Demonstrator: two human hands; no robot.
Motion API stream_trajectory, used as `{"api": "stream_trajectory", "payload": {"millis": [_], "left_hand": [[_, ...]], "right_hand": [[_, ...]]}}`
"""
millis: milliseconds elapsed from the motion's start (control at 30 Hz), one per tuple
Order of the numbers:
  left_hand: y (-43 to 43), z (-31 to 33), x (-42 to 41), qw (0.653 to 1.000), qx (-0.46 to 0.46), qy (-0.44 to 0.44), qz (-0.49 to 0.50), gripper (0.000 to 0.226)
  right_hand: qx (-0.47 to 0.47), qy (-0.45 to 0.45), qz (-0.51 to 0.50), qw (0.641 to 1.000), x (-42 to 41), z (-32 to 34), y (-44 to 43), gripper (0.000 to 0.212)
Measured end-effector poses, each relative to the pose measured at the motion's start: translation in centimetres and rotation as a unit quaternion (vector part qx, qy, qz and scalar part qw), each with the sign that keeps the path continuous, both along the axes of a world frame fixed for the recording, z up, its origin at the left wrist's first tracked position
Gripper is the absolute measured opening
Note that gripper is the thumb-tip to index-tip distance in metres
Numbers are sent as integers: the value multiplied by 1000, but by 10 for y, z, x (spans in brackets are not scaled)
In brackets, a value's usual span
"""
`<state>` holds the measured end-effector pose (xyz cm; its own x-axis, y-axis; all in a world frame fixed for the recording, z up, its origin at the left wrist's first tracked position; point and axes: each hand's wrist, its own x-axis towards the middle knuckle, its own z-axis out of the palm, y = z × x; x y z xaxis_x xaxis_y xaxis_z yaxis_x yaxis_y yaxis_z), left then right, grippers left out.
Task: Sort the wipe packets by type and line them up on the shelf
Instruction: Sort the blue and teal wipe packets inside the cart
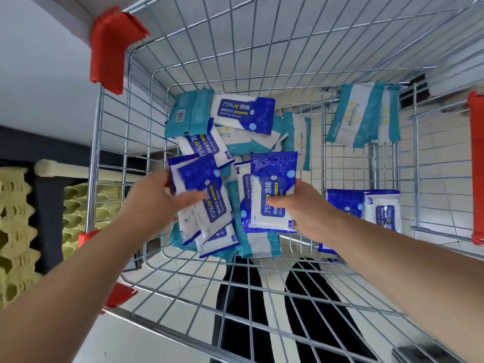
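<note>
A pile of wipe packets lies in a wire shopping cart (146, 106): dark blue alcohol wipe packets (243, 113) mixed with teal and white packets (190, 111). My left hand (154, 203) grips a few dark blue packets (201, 187) fanned together at the pile's left. My right hand (301, 205) holds a dark blue packet (272, 189) upright, thumb across its front, with another blue packet behind it. Outside the cart's right wall, teal packets (364, 116) stand in a row above and blue packets (382, 208) below, on wire shelves.
Red plastic corner guards (110, 48) cap the cart's rim. Stacks of yellowish egg trays (15, 231) sit to the left of the cart. A person's dark trouser legs (262, 310) show through the cart's wire floor. A red shelf edge (476, 166) stands at the far right.
</note>
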<state>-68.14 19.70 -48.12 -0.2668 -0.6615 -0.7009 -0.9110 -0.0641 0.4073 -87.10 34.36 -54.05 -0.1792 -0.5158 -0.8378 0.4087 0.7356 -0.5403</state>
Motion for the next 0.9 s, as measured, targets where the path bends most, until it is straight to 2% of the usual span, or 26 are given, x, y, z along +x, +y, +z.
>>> {"api": "stream_trajectory", "payload": {"millis": [167, 300, 333, 433, 533, 600, 667, 767, 900], "left_hand": [[-3, -2, -9, 998, -2, 42, 37, 12], [2, -2, -17, 984, -40, 90, 146, 24], [5, -3, -18, 985, -56, 84, 137, 23], [16, -5, -28, 995, -78, 51, 39, 46], [18, -17, -29, 999, -45, 8, -17, 40], [18, -26, -28, 998, -61, 0, -12, 36], [19, -32, -27, 997, -73, 19, 22, 42], [19, -39, -31, 998, -31, 25, 49, 49], [19, -48, -37, 999, -20, 28, 41, 37]], "right_hand": [[6, -23, -20, 999, 1, 1, -1, 20], [18, -42, -38, 998, 3, -3, -2, 18], [21, -44, -40, 998, 3, -4, -2, 19], [24, -47, -46, 998, 3, -5, -2, 19], [31, -51, -55, 997, 3, -4, -2, 18], [28, -50, -59, 997, 1, -3, -1, 21], [27, -50, -69, 996, -1, -2, 0, 25], [22, -35, -68, 997, -8, 0, 2, 22], [47, -4, -146, 988, -25, 3, 7, 17]]}}
